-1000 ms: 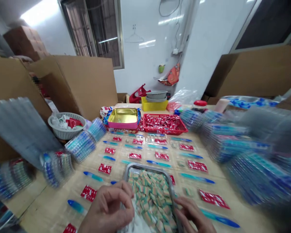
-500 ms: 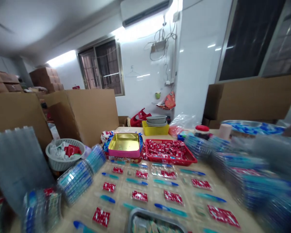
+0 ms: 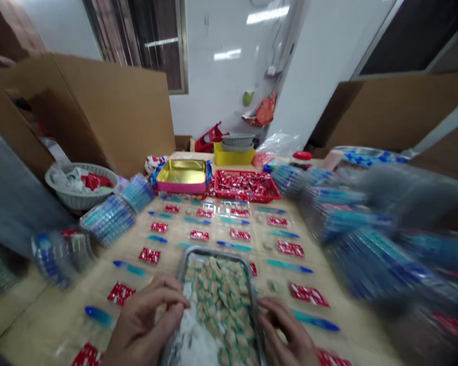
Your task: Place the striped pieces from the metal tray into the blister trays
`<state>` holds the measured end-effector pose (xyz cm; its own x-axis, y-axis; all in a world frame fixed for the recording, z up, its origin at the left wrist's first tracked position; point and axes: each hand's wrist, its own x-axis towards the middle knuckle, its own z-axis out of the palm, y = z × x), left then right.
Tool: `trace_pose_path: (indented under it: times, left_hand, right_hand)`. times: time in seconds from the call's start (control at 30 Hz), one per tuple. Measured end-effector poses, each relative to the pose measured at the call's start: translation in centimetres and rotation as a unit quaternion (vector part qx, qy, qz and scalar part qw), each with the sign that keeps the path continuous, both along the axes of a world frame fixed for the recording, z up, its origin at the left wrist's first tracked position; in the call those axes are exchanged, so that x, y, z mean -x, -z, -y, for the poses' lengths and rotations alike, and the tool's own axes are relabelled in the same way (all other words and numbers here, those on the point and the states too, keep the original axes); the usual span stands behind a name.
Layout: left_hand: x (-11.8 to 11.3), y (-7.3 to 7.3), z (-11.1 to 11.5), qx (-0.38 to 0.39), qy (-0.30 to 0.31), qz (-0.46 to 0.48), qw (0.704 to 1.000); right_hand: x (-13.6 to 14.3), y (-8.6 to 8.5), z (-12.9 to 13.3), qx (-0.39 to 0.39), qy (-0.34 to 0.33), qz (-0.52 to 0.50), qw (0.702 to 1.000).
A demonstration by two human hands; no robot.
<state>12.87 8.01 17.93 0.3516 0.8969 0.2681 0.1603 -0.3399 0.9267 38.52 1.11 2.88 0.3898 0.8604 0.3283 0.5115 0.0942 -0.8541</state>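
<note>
A metal tray (image 3: 254,310) filled with many small green and beige pieces (image 3: 223,295) stands at the bottom centre, with white powder or film at its lower left. At its left rim is my left hand (image 3: 148,320), thumb and fingertips pinched together; what they hold, if anything, is too small to make out. My right hand (image 3: 284,330) touches the right rim, its fingers curled around the edge. Around the tray lie clear packs with blue-teal tools (image 3: 290,266) and red patterned packets (image 3: 309,294) in rows.
Behind the rows are a red basket (image 3: 277,194) of red packets and a pink-and-gold box (image 3: 181,186). Stacked clear trays (image 3: 374,264) line the right, more (image 3: 109,218) the left, beside a grey basket (image 3: 82,201). Cardboard panels (image 3: 125,112) rise behind.
The view has tilted down. Both hands have come into view at the tray, which now shows further up in the picture with more of its contents visible.
</note>
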Motion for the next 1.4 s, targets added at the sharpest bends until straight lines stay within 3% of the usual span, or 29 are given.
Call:
trace_pose_path:
  times: [0.1, 0.2, 0.3, 0.37, 0.57, 0.77, 1.2, 1.4]
  left_hand:
    - [0.3, 5.2, 0.3, -0.053, -0.026, -0.125, 0.99]
    - [0.6, 9.4, 1.1, -0.18, -0.067, -0.248, 0.949]
    - [0.9, 12.2, 1.8, -0.233, -0.065, -0.301, 0.922]
    - [0.8, 13.0, 2.2, -0.222, -0.048, -0.313, 0.922]
    - [-1.7, 12.1, 2.3, -0.137, -0.015, -0.337, 0.931]
    - [-4.0, 11.8, 2.0, -0.098, -0.014, -0.378, 0.921]
    - [-3.6, 11.9, 2.6, -0.065, -0.005, -0.33, 0.942]
    - [-2.0, 12.5, 2.2, -0.04, -0.045, -0.285, 0.957]
  right_hand:
    - [0.5, -1.6, -0.1, 0.017, -0.021, -0.002, 1.0]
    - [1.1, -2.4, -0.1, 0.02, -0.043, 0.007, 0.999]
    - [1.6, -2.8, 0.4, 0.03, -0.065, 0.021, 0.997]
    - [2.0, -3.0, 0.7, 0.036, -0.086, 0.029, 0.995]
    - [3.6, -2.9, 0.9, 0.118, -0.168, 0.09, 0.975]
    - [4.6, -1.7, 1.3, 0.159, -0.172, 0.186, 0.954]
    - [5.2, -2.1, 0.7, 0.106, -0.168, 0.243, 0.95]
    - [4.8, -2.5, 0.9, 0.08, -0.164, 0.176, 0.967]
